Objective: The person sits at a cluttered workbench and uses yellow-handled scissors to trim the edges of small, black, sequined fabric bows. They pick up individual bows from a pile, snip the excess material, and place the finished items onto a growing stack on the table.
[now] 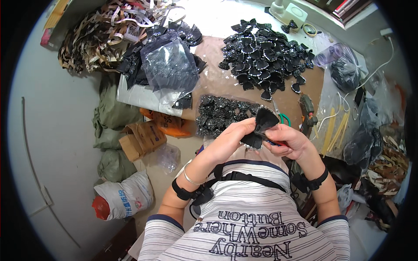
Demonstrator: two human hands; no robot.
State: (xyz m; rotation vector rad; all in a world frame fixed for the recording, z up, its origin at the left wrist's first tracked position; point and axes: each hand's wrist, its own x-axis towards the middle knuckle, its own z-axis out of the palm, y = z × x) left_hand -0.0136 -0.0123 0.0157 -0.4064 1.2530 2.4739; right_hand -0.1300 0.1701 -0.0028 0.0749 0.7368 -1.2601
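Observation:
A black fabric bow [266, 118] with a sparkling edge is held up in front of my chest, above the near edge of the table. My left hand [235, 134] pinches it from the left, thumb and fingers closed on its middle. My right hand [291, 140] closes on its right side, fingertips near the centre. A small red and dark thing [277, 142] shows under the right fingers; its kind is hidden. Just behind the hands lies a clear bag of black sequined bows [226, 112]. Scissors with green handles [284, 119] lie by my right hand.
A big pile of black bows [263, 56] covers the far table. Plastic-wrapped black pieces [169, 61] and a heap of ribbon strips [98, 41] sit far left. A glue gun [307, 106] and yellow glue sticks [337, 130] lie right. Left on the floor are a cardboard box [143, 140] and sacks [126, 194].

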